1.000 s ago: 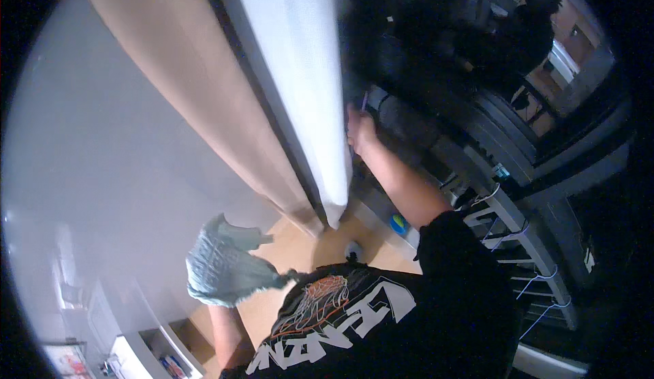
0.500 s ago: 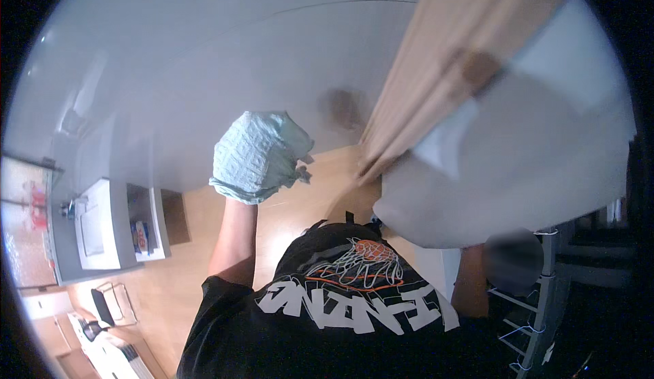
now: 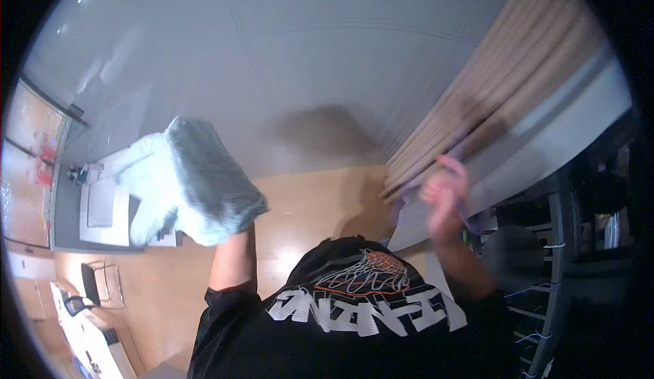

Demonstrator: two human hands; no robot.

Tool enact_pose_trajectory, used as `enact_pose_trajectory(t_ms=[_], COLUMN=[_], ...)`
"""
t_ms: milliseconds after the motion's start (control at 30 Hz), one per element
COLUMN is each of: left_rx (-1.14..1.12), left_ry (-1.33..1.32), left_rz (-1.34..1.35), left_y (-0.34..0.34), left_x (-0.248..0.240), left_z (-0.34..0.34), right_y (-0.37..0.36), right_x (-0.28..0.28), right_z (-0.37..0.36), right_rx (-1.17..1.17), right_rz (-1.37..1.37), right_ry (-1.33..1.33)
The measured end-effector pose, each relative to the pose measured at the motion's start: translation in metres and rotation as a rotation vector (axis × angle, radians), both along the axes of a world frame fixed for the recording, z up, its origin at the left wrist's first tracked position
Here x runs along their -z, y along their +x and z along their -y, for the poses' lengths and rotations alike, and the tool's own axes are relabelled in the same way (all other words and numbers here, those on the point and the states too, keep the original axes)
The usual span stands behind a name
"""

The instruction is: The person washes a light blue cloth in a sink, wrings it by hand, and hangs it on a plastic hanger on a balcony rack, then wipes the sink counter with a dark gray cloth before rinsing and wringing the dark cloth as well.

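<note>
A pale blue-green cloth point(image 3: 204, 181) covers my left hand down to the wrist and spreads out to the left in blurred folds. Beneath it the fingers are hidden, so their grip does not show. My left forearm point(image 3: 233, 262) rises from the lower edge into the cloth. On the right, my right hand point(image 3: 444, 192) is raised in front of the beige curtain's lower end, smeared by motion. One finger sticks out apart from the others, and I see nothing held in that hand.
A beige pleated curtain point(image 3: 477, 93) hangs at the right, beside a pale strip of surface point(image 3: 552, 144). Further right stands a dark metal rack point(image 3: 558, 243). A white sink point(image 3: 102, 205), a folding chair point(image 3: 102, 283) and a window point(image 3: 34, 161) are at the left.
The cloth on my left hand has swung left and opened out. A large pale grey shape at the right no longer covers my right hand, which now shows near the curtain.
</note>
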State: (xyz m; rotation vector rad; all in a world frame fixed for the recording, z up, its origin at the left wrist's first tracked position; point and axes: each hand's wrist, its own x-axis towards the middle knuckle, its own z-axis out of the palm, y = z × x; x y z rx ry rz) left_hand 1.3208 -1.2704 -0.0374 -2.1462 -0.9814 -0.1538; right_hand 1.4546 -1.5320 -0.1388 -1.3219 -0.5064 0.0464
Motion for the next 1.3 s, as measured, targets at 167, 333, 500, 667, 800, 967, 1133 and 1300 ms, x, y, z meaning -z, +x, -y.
enact_pose_trajectory(t_ms=[167, 333, 500, 667, 800, 967, 1133, 1300], left_rx=[0.302, 0.576, 0.541, 0.630, 0.667, 0.666, 0.622, 0.672], left_ry=[-0.364, -0.604, -0.673, -0.863, -0.929, -0.950, -0.950, -0.936], left_rz=[-0.280, -0.677, -0.789, -0.686, -0.699, -0.694, -0.651, -0.568], left_y=[0.077, 0.135, 0.128, 0.117, 0.115, 0.115, 0.095, 0.078], left_x=[-0.055, 0.045, 0.093, 0.149, 0.149, 0.139, 0.144, 0.161], left_z=[0.111, 0.141, 0.022, 0.014, 0.015, 0.017, 0.003, 0.024], right_y=[-0.002, 0.048, 0.003, -0.023, -0.009, -0.004, -0.027, -0.033], right_x=[-0.135, 0.021, 0.006, -0.019, -0.013, -0.009, -0.015, 0.014], right_z=[0.017, -0.011, -0.116, -0.131, -0.142, -0.149, -0.141, -0.143], right_rx=[-0.620, -0.316, -0.214, -0.485, -0.536, -0.539, -0.738, -0.660], right_rz=[-0.456, 0.532, -0.280, -0.730, -0.784, -0.793, -0.470, -0.125], right_ry=[0.399, -0.311, 0.058, -0.067, -0.178, -0.258, -0.154, -0.247])
